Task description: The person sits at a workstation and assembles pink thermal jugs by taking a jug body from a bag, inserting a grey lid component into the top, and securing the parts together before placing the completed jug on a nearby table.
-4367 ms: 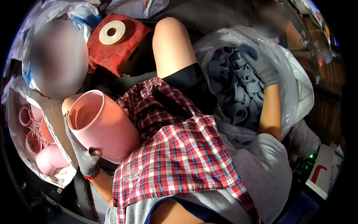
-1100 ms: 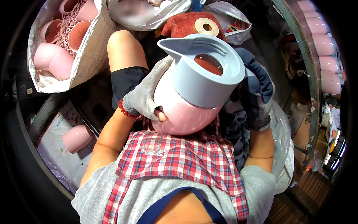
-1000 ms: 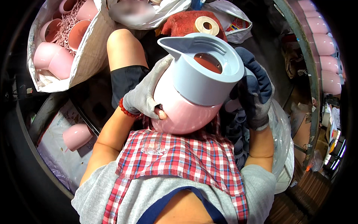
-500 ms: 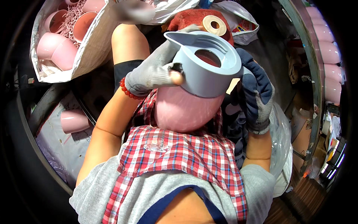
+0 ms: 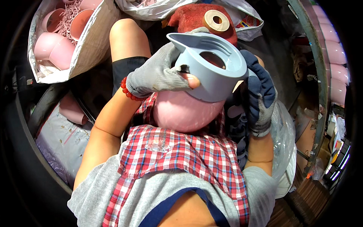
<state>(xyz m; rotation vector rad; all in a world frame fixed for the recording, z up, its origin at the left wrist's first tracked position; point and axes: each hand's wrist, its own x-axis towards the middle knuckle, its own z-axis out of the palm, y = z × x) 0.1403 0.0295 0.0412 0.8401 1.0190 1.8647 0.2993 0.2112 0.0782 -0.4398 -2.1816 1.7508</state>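
A jug [image 5: 185, 111] with a rounded pink body rests in my lap, its grey-blue top tilted toward the upper left. That top [image 5: 211, 85] has a pouring spout and a round hole. My left hand [image 5: 162, 70], in a grey glove with a torn thumb, grips the top around its left side below the spout. On the other side, my right hand [image 5: 261, 92], in a dark blue and grey glove, is closed around the jug's handle, which it mostly hides.
A white woven sack [image 5: 89, 49] of pink cylinders and shredded packing stands at upper left. Beyond the jug lies a red cloth-covered thing [image 5: 189, 17] with a pale ring [image 5: 216, 21]. Another pink cylinder [image 5: 72, 109] lies at left. Pink pieces [image 5: 336, 72] line the right side.
The jug has tipped slightly, and my left thumb sits further right on its top. The pink cylinder at left has shifted up and turned. A blurred pale thing at the top is gone.
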